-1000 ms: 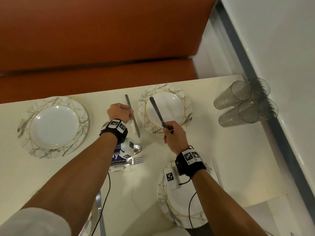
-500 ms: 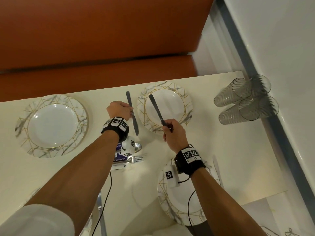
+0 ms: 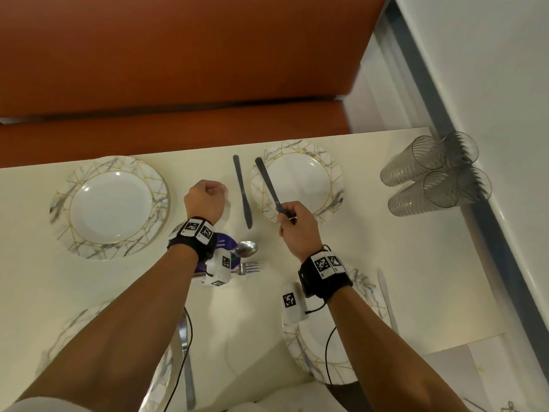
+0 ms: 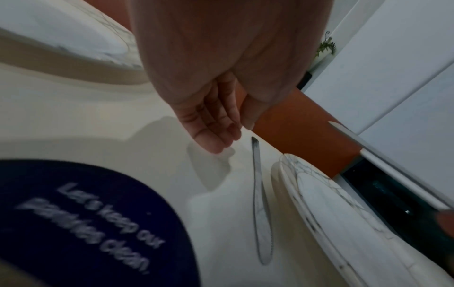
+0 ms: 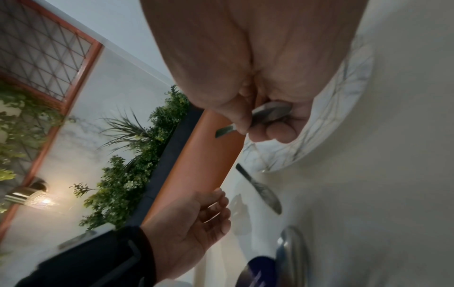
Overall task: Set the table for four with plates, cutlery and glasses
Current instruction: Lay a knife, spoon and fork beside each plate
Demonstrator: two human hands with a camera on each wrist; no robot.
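Observation:
A knife (image 3: 242, 194) lies on the white table (image 3: 386, 257), just left of the far right plate (image 3: 300, 162). My left hand (image 3: 208, 193) hovers a little to the left of this knife (image 4: 259, 203), fingers (image 4: 216, 132) relaxed and holding nothing. My right hand (image 3: 286, 211) grips a second knife (image 3: 267, 182) by one end and holds it slanted over the far right plate's left rim. In the right wrist view its fingers (image 5: 270, 126) curl round that knife (image 5: 266, 113). Another plate (image 3: 110, 208) sits at the far left.
Several clear glasses (image 3: 436, 173) lie stacked on their sides at the far right, against the wall. A spoon (image 3: 246, 248) and fork (image 3: 249, 267) rest by a purple disc (image 3: 224, 242) mid-table. Two near plates (image 3: 320, 361) each have a knife (image 3: 386, 298) beside them.
My left hand has let go of its knife, which now lies beside the far right plate, and has drawn away to the left. My right hand still holds its knife.

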